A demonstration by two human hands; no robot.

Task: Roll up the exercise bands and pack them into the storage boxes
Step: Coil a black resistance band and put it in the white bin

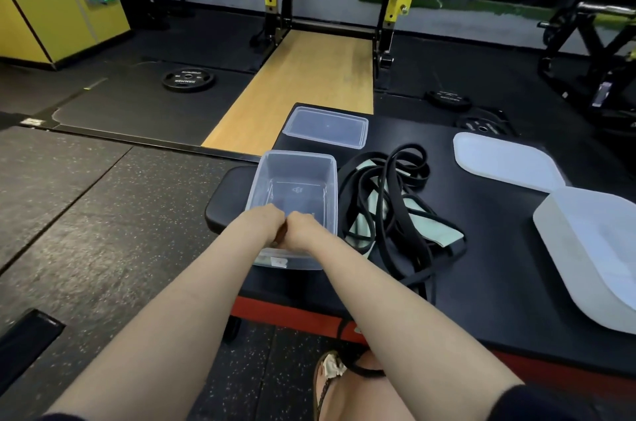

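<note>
Both hands, left [267,221] and right [300,227], together inside clear box [320,176] beside tangled bands [389,200].

The open box [296,179] and its lid [326,127] are clear, smooth plastic with a faint sheen, while the two white containers [585,248] at the right look like cloudy, matt plastic. The bands [385,186] are matt black rubber, one pale green [444,231]. The tabletop [481,283] is smooth, matt black; the floor [86,214] is rough, speckled rubber beside a strip of pale wood [303,83].
</note>
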